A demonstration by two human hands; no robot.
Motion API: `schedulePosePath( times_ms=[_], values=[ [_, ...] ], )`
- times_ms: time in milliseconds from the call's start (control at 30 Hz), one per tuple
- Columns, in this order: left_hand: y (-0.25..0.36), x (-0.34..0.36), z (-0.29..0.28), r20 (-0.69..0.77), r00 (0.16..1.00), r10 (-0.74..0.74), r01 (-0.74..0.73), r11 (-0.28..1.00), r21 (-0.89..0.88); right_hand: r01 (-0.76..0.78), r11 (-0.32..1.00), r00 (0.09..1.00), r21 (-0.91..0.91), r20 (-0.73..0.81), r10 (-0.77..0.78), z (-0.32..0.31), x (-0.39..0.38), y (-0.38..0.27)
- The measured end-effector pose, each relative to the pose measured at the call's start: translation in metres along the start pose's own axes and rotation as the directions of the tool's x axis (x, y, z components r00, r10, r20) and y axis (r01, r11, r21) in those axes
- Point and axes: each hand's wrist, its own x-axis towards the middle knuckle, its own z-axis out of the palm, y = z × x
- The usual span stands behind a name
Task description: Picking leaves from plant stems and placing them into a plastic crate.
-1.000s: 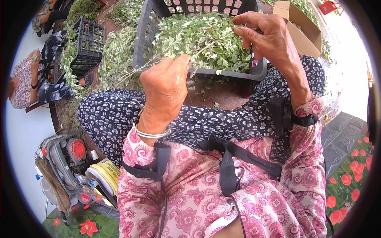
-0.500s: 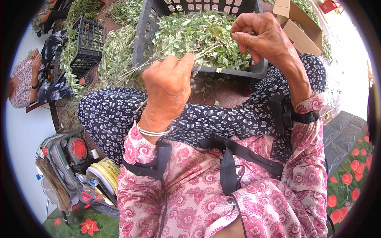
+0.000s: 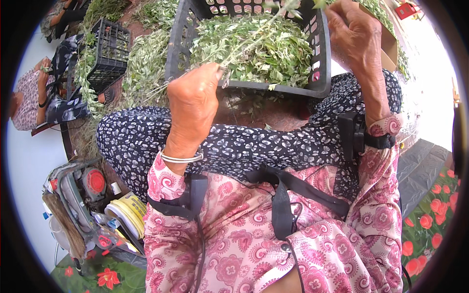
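Observation:
My left hand (image 3: 193,100) is closed round a thin leafy stem (image 3: 246,45), which slants up and to the right across the black plastic crate (image 3: 254,86). Bare stem ends stick out on the hand's left side. Cut green leaves (image 3: 259,53) lie heaped inside the crate. Beyond the crate's right rim, my right hand (image 3: 355,34) is raised at the top edge of the view with its fingers curled. A small green leaf (image 3: 319,4) shows at its fingertips; the grip itself is partly hidden.
Piles of leafy stalks (image 3: 146,68) lie left of the crate. Another person (image 3: 36,97) sits at far left beside a second black crate (image 3: 110,53). A cardboard box (image 3: 388,46) stands behind my right hand. Buckets (image 3: 129,212) and a grey-and-red machine (image 3: 93,183) are at lower left.
My hands have moved apart: the right went up and right, past the crate's rim, while the left shifted slightly left with the stem. The stem now reaches higher over the crate.

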Motion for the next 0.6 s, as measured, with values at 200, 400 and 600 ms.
schedulePosePath(
  times_ms=[200,400,600],
  values=[
    [0.004,0.001,0.002,-0.023,0.999,-0.023,0.022,0.998,-0.061,-0.102,0.98,0.995,0.17,0.006,0.102,-0.001,-0.002,-0.008],
    [0.005,-0.001,-0.001,-0.046,0.999,-0.011,0.009,0.999,-0.042,-0.454,0.547,0.891,0.703,0.373,0.261,-0.004,0.0,-0.018],
    [0.001,0.0,0.004,-0.149,0.985,0.082,-0.097,0.99,-0.097,-0.469,0.565,0.875,0.679,0.443,0.194,-0.009,0.0,-0.005]
  ],
)
